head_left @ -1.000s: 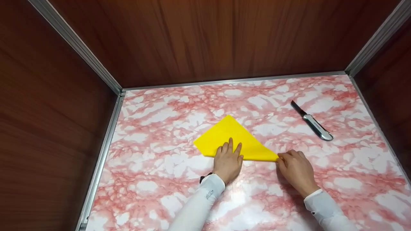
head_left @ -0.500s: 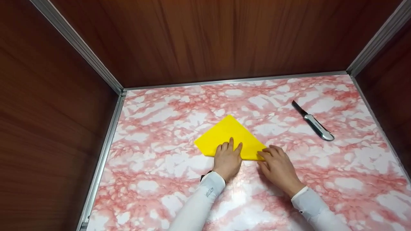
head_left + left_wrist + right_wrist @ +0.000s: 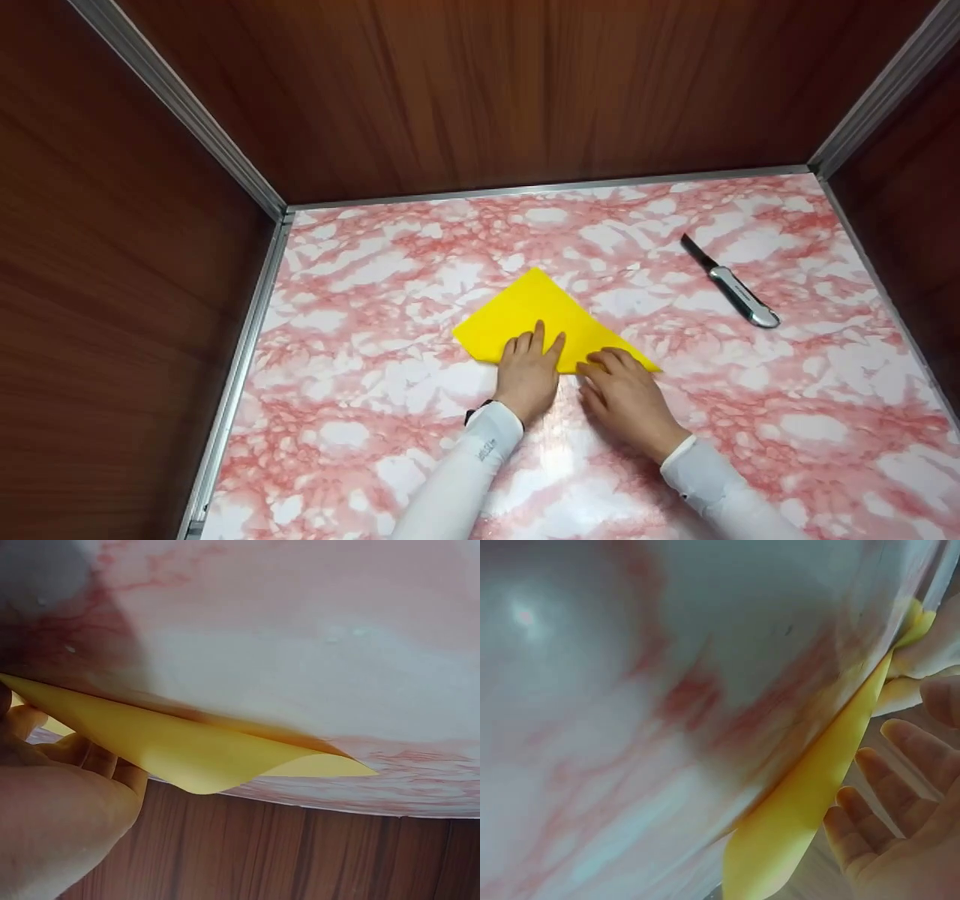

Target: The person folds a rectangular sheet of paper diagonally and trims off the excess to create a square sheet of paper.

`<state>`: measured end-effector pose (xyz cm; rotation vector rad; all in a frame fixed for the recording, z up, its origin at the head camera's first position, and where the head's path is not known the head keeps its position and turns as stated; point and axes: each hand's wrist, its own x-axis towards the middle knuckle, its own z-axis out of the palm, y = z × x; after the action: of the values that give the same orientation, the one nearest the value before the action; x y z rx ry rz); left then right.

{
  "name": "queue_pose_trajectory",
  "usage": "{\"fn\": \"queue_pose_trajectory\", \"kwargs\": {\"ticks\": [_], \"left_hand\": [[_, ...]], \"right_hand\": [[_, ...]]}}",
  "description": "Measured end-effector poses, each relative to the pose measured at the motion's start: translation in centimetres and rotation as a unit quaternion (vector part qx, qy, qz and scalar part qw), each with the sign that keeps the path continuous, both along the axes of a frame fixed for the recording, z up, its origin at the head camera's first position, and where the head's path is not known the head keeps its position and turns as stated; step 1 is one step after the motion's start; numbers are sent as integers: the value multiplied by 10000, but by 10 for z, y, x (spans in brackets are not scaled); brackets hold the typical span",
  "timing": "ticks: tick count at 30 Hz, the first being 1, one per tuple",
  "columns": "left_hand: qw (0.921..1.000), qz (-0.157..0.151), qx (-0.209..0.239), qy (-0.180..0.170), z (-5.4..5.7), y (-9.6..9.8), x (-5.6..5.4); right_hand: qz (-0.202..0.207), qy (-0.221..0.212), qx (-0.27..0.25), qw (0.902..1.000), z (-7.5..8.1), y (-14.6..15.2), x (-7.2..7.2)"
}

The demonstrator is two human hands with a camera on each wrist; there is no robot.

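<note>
A sheet of yellow paper (image 3: 517,307), folded over on itself, lies on the table. Its straight folded edge faces me. My left hand (image 3: 529,375) rests on the paper with its fingers spread, the index finger pointing away from me. Beside it, my right hand (image 3: 630,394) touches the paper along the near edge with loosely bent fingers. Past that hand the pointed right corner of the paper sticks out. In the left wrist view the paper (image 3: 187,746) bows up at its edge. The right wrist view has the fingers alongside the paper (image 3: 802,787), thumb apart from them.
A folding knife (image 3: 731,285) with its dark blade out lies on the pink-and-white marbled table (image 3: 360,300), at the right. Brown wood-grain panels (image 3: 480,90) with metal edging stand at the back and both sides.
My right hand has let go of the paper's right corner and slid left along the near edge, close to the left hand. The left hand and knife stay in place.
</note>
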<state>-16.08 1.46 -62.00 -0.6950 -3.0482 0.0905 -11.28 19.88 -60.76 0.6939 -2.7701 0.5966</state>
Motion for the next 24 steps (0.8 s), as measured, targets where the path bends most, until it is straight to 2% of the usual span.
{"fn": "queue_pose_trajectory", "kwargs": {"ticks": [8,18,24], "left_hand": [[9994,1,-224,-247,-3,-2,-2],[9999,-58,-120,-78,-2,-3,0],[9999,-95,1,38,0,-4,1]], "right_hand": [[296,-207,631,9974,-3,-17,0],[373,42,724,9967,-13,-18,2],[469,87,926,9946,-12,-19,1]]}}
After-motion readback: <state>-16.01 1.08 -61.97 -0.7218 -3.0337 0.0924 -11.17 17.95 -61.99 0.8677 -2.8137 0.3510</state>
